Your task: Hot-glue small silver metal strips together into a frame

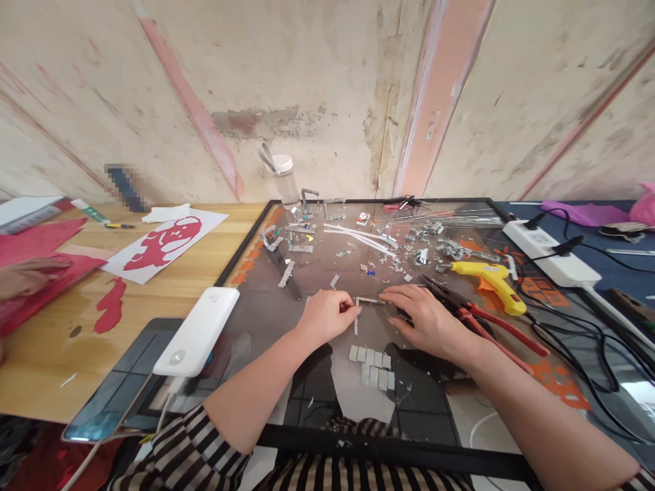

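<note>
On the dark glass tabletop, the thumb and fingers of my left hand (330, 315) are pinched at the upright arm of a thin, pale L-shaped strip (369, 301). My right hand (427, 317) lies to the right, palm down. Its fingertips touch the far end of the strip's other arm, with the thumb held apart. Toward me sit two rows of small grey rectangular pieces (371, 358), placed side by side. Beyond my hands lie several white strips (358, 235) and many grey scraps.
Red-handled pliers (481, 314) and a yellow glue gun (491, 281) lie right, near a white power strip (550, 252) and black cables. A white power bank (197, 331) is left. A clear bottle (284, 181) stands behind. Another person's hand (25, 276) rests on red paper, far left.
</note>
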A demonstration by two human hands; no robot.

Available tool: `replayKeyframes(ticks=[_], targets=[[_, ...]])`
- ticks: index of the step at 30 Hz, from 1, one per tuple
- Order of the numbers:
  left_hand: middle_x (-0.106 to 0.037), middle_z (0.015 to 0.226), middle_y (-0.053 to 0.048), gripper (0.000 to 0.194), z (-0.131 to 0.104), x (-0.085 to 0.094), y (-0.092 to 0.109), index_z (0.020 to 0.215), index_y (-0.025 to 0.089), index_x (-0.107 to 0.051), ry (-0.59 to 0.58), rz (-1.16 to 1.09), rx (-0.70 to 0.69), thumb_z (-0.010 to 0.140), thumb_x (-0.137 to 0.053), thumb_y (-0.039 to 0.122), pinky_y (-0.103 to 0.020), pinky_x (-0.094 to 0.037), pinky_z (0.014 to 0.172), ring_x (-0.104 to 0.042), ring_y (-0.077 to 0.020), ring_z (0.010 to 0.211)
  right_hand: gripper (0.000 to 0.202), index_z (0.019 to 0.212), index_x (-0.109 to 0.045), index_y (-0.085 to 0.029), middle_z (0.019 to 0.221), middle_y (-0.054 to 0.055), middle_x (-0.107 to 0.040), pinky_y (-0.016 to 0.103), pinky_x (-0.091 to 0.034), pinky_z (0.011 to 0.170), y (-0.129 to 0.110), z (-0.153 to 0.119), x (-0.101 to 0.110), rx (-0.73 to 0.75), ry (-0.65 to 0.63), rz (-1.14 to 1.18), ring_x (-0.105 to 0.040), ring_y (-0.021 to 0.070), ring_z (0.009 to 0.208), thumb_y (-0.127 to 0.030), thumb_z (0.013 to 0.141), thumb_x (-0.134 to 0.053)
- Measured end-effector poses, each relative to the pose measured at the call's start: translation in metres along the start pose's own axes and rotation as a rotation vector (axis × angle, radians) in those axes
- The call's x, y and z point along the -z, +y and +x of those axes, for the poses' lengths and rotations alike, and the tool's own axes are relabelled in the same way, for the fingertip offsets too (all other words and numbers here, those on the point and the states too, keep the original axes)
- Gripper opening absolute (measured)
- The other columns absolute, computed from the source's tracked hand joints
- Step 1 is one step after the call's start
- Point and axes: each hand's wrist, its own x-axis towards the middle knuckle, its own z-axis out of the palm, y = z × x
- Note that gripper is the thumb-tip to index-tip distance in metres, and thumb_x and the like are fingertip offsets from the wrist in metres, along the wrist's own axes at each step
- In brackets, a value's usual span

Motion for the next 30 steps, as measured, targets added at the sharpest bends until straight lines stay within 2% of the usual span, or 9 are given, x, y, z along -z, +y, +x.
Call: replayKeyframes(ticks=[7, 15, 30], targets=[[-0.061, 0.056, 0.001, 0.031, 0.0008, -0.0009, -0.0039, 0.066, 0.019, -0.064, 0.016, -0.007, -0.041, 0.079, -0.052, 0.045, -0.023, -0.032, 0.052, -0.051, -0.0124, 0.052, 0.036, 0.115, -0.057, -0.019, 0.116, 0.01, -0.061, 0.044, -0.042, 0.088, -0.0009, 0.0006, 0.002, -0.001, -0.002, 0.001, -0.054, 0.0252, 0.105, -0.018, 0.079, -0.054], [-0.062, 0.058, 0.002, 0.025, 0.001, -0.0012, -0.0005, 0.064, 0.021, -0.063, 0.014, 0.016, 0.013, 0.077, -0.056, 0.041, -0.024, -0.03, 0.052, -0.051, -0.0125, 0.054, 0.036, 0.115, -0.057, -0.02, 0.115, 0.01, -0.061, 0.045, -0.043, 0.088, -0.001, 0.0005, 0.0001, 0.003, 0.001, 0.014, -0.054, 0.0258, 0.105, -0.018, 0.079, -0.054], [-0.063, 0.06, 0.001, 0.023, 0.0007, -0.0016, -0.0022, 0.066, 0.021, -0.065, 0.015, 0.0, 0.005, 0.077, -0.056, 0.039, -0.023, -0.032, 0.054, -0.054, -0.0138, 0.058, 0.035, 0.114, -0.058, -0.018, 0.115, 0.01, -0.061, 0.043, -0.042, 0.09, -0.0022, 0.0008, 0.0013, -0.004, 0.007, 0.007, -0.053, 0.0248, 0.106, -0.017, 0.079, -0.054]])
